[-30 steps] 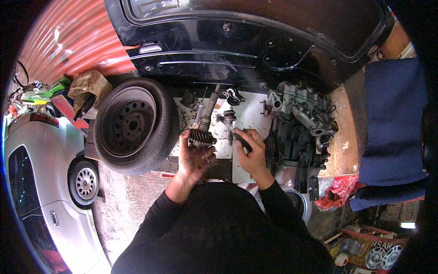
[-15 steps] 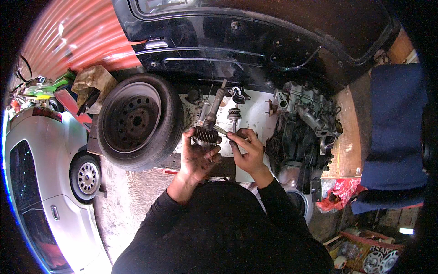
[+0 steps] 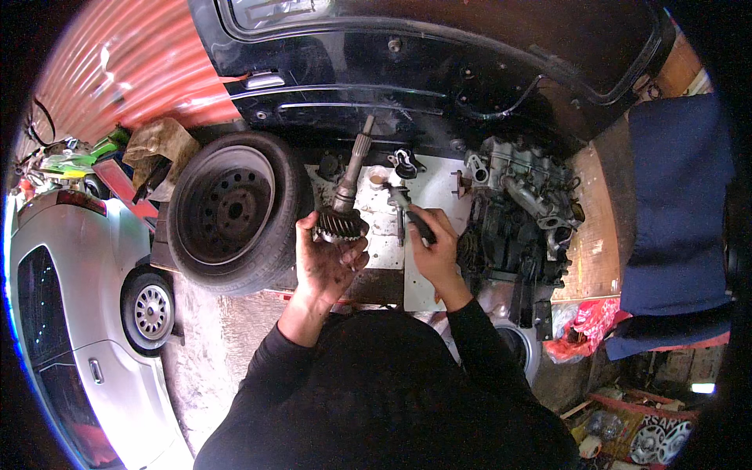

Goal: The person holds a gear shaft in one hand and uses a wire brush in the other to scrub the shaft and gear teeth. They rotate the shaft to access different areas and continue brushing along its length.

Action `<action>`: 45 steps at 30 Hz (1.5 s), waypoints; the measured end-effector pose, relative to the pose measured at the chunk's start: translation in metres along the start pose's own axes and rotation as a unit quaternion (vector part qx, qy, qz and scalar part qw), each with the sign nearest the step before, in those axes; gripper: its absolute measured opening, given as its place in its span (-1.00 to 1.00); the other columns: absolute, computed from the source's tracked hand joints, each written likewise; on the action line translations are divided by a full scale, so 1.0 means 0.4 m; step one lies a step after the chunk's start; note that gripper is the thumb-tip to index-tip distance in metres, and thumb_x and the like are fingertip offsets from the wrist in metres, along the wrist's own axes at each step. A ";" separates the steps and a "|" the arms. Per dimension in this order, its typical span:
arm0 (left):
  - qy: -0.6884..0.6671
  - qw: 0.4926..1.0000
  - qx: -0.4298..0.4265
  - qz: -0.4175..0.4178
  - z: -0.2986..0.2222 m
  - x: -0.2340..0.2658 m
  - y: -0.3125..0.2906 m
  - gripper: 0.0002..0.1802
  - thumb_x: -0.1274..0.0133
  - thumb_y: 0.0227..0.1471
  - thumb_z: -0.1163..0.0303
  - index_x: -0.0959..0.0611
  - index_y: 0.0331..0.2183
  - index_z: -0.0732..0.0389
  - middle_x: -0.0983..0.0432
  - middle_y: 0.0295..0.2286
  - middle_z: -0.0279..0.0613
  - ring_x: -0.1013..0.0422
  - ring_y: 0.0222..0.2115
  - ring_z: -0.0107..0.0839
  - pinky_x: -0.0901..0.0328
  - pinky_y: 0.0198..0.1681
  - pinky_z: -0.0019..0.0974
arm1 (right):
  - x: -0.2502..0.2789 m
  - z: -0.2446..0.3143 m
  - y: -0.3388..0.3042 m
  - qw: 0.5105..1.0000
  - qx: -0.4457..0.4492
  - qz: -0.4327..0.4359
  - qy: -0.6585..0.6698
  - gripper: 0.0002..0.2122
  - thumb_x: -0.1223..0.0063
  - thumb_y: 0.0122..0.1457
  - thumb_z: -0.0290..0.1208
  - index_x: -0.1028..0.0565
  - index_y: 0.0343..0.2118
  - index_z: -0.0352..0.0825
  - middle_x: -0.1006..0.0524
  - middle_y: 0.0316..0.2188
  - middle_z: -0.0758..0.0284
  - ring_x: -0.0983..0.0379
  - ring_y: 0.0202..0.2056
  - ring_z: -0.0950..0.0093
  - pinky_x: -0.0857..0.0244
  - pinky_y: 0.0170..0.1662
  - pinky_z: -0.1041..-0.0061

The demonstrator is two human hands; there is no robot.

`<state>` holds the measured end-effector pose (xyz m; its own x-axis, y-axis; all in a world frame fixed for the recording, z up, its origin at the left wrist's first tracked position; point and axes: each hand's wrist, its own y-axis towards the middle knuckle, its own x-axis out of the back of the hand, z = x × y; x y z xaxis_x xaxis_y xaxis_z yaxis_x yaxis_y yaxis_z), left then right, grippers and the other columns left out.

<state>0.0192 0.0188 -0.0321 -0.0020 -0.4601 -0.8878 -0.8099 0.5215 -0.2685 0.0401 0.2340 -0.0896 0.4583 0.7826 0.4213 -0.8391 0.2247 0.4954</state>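
My left hand (image 3: 325, 262) grips a gear shaft (image 3: 352, 176) by the helical gear (image 3: 340, 225) at its lower end. The splined end slants up and away to the right, and dark grease marks my palm and fingers. In my right hand (image 3: 435, 249) is a slim hand tool (image 3: 421, 225) with a dark handle and a paler front part; its exact kind is unclear. The tool points away from me, over a second, smaller shaft (image 3: 401, 229) that it partly hides. Close by are a small round brownish thing (image 3: 377, 179) and a curved metal part (image 3: 405, 163).
A wheel with a tyre (image 3: 235, 211) leans at the left of the white work surface (image 3: 442, 188). An engine block (image 3: 513, 227) stands to the right. Behind rises a black vehicle panel (image 3: 337, 74). A silver car (image 3: 86, 313) is at far left, a blue cloth (image 3: 677, 211) at right.
The tool has moved off the gear, away and to the right, over the smaller shaft. My left hand has shifted slightly left with the gear shaft, which now stands clear of the tool.
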 end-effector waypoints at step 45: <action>0.140 0.850 -0.504 0.066 -0.038 0.023 0.153 -0.38 -0.07 -0.14 0.06 -0.38 -0.08 0.21 -0.37 -0.14 -0.15 -0.40 -0.11 -0.28 -0.34 0.03 -0.17 | 0.038 0.161 -0.046 0.995 0.086 0.056 0.001 -0.62 -0.22 0.06 -0.58 -0.63 -0.02 -0.14 -0.51 -0.27 0.19 -0.55 -0.39 0.37 -0.44 -0.38 0.46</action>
<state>-0.0394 0.0355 -0.0511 -0.1561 -0.6717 -0.7242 -0.8829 -0.2339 0.4072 0.0814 0.2042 -0.0435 0.3650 0.7980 0.4795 -0.8219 0.0343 0.5686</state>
